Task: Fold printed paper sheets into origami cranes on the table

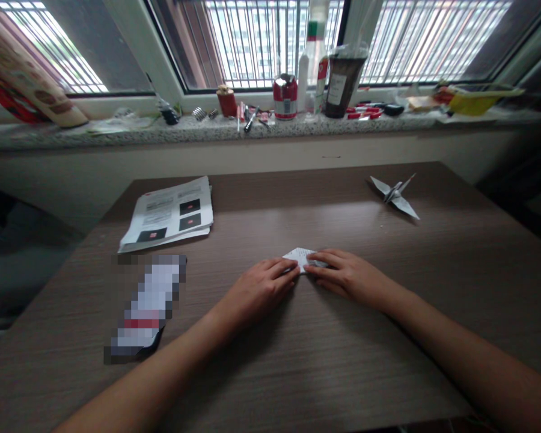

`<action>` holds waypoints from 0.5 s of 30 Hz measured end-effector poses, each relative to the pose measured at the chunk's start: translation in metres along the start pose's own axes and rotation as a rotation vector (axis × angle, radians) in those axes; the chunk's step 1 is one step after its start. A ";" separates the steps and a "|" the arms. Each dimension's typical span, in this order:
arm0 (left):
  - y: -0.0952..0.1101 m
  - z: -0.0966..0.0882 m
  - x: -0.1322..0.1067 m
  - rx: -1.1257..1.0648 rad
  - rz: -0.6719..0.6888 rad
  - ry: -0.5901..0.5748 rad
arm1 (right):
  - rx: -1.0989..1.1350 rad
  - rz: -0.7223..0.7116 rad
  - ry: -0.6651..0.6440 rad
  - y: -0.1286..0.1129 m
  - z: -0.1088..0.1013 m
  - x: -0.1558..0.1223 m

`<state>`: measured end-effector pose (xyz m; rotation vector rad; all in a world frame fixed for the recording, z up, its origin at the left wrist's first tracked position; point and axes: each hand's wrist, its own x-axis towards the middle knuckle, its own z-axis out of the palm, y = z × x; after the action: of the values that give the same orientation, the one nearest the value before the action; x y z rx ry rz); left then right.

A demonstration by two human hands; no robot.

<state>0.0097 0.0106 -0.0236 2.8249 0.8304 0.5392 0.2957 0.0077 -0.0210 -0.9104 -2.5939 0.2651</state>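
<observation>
A small piece of folded printed paper [299, 254] lies on the brown table in front of me, its top edge coming to a low peak. My left hand [264, 285] has its closed fingers on the paper's left end. From the other side, my right hand [349, 273] holds the right end, fingertips lying over the print. Both hands rest low on the tabletop, and their fingers cover the paper's lower corners. Farther back on the right sits a folded paper crane [394, 193] with its wings spread.
A stack of printed sheets [171, 213] lies at the back left, with a pixelated phone-shaped object [148, 304] nearer me. Along the stone windowsill [198, 135] behind the table [261, 210] stand a red can [285, 96], a dark drink cup [340, 87] and a yellow container [471, 103].
</observation>
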 end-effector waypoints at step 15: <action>-0.003 -0.001 -0.005 0.013 0.010 -0.054 | -0.053 0.015 -0.020 -0.006 0.003 -0.003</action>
<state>0.0040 0.0101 -0.0250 2.8435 0.8138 0.4584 0.2932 0.0005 -0.0225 -0.9510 -2.6249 0.2120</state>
